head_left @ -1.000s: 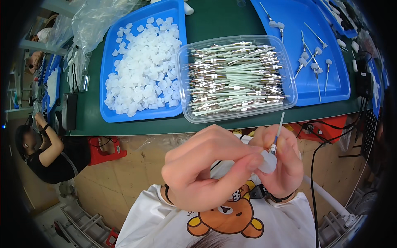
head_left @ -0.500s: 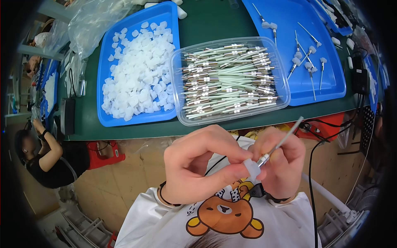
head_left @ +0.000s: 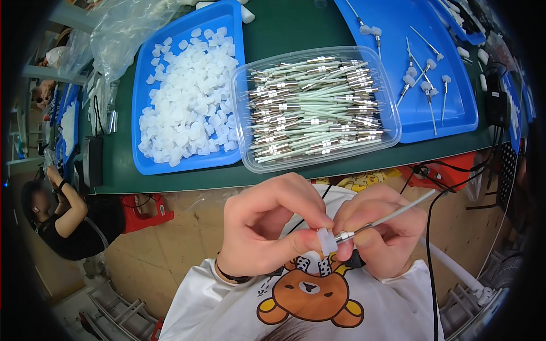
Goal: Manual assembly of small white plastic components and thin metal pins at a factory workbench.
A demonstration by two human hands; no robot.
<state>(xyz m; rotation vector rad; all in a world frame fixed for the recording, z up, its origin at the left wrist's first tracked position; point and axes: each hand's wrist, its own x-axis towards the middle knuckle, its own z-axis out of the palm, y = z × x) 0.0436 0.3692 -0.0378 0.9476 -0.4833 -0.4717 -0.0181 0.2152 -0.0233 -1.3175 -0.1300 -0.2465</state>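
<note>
Between thumb and forefinger, my left hand (head_left: 273,227) pinches a translucent white plastic cap (head_left: 327,241). My right hand (head_left: 384,230) grips a thin pale green rod with a metal end (head_left: 392,215), its metal part touching the cap and its free end pointing up to the right. Both hands are in front of my chest, just off the table's near edge. Beyond them a clear plastic box (head_left: 318,165) holds many similar rods with metal ends. A blue tray (head_left: 149,165) of loose white caps is left of it.
At the right, another blue tray (head_left: 455,113) holds several rods with caps on. The green table (head_left: 199,184) carries the trays, with clear plastic bags (head_left: 128,42) at far left. Black cables (head_left: 435,227) hang at right. Another person (head_left: 60,219) sits at the left.
The rod has swung lower, its free end now farther right and less steep. The cap has moved slightly left and down and stays in my left fingers.
</note>
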